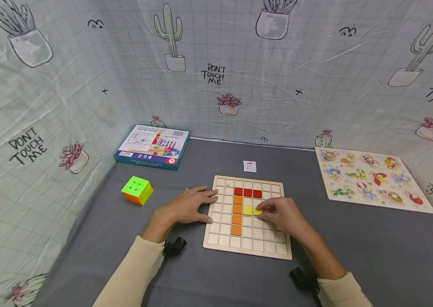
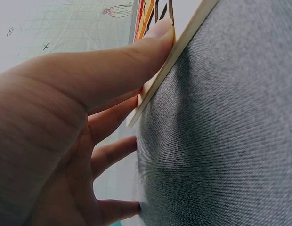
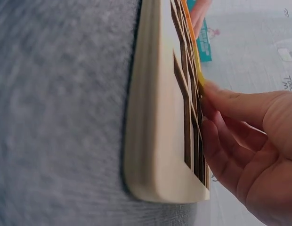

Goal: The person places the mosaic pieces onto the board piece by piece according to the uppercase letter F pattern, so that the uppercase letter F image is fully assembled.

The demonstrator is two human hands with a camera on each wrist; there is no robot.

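Observation:
A wooden grid board [image 1: 247, 251] lies on the dark cloth. Three red square tiles [image 1: 248, 192] form a row near its top, and several orange tiles [image 1: 237, 209] run down in a column below the leftmost red one. One yellow tile [image 1: 247, 210] sits right of the orange column. My right hand [image 1: 283, 213] pinches a second yellow tile [image 1: 256, 211] beside it, partly covered by the fingertips. Spread along the board's left edge, my left hand [image 1: 191, 204] touches it; in the left wrist view the thumb [image 2: 160, 35] rests on the rim.
A small printed card [image 1: 250, 166] lies behind the board. To the left stand a puzzle cube [image 1: 137, 190] and a flat printed box [image 1: 152, 147]. An insect-picture board [image 1: 373, 181] lies at the right. Printed fabric [image 1: 239, 55] hangs around the table's back and sides.

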